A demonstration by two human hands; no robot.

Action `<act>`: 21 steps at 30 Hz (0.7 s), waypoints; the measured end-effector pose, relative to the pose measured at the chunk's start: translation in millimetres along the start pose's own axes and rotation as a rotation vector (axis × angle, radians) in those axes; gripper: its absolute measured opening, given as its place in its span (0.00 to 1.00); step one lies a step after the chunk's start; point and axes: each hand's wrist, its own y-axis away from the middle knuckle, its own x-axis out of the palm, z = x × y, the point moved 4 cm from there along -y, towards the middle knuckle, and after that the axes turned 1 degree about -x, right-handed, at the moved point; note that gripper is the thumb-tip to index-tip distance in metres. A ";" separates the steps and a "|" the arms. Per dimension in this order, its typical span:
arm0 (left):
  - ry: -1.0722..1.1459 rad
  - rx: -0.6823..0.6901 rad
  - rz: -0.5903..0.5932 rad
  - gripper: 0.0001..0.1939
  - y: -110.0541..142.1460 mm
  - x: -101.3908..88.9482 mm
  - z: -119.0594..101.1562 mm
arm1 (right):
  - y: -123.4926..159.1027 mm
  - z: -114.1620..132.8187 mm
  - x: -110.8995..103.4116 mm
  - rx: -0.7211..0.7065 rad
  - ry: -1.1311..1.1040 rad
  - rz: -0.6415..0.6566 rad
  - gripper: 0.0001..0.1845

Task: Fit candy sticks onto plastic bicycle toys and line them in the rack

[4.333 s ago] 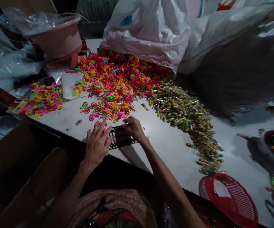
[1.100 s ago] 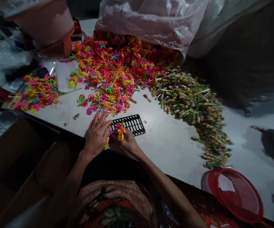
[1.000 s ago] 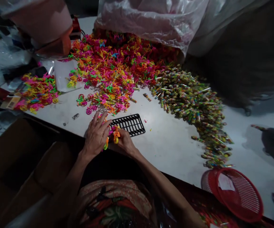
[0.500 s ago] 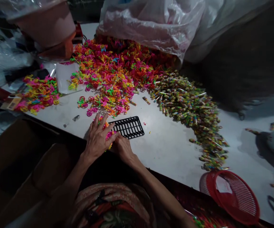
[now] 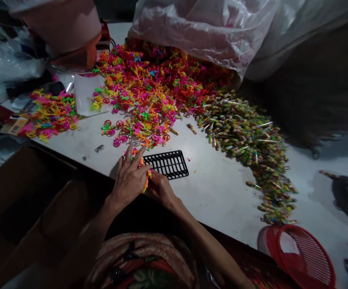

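Observation:
A black slotted plastic rack (image 5: 170,164) lies on the table at its near edge. Just left of it, my left hand (image 5: 132,172) rests over a small cluster of bright plastic toy pieces (image 5: 145,185), its fingers stretched and apart. Orange, yellow and pink bits show under and beside its thumb. My right hand (image 5: 162,188) is curled at the rack's near left corner, with its thumb and fingers drawn together close to those pieces. Its fingertips are partly hidden, so what they pinch cannot be made out.
A big heap of coloured plastic pieces (image 5: 150,96) spills from a plastic sack (image 5: 204,32). To the right lies a pile of small wrapped tubes (image 5: 243,128). A red basket (image 5: 312,257) stands at the near right edge, a pink tub (image 5: 62,28) at the back left.
The whole view has shifted slightly, with table items appearing a little farther right. My hands stay by the rack's left end; more orange and yellow pieces show between them.

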 end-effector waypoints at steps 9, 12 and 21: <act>0.031 0.037 0.020 0.18 3.1 0.7 0.4 | 4.3 -0.8 1.0 0.029 -0.009 -0.007 0.07; 0.031 0.074 0.061 0.19 4.4 1.6 1.0 | 4.0 1.0 -0.2 0.032 0.028 -0.003 0.06; 0.038 0.041 0.005 0.12 4.0 -1.0 -2.2 | -3.0 8.4 -12.2 0.102 0.207 0.169 0.04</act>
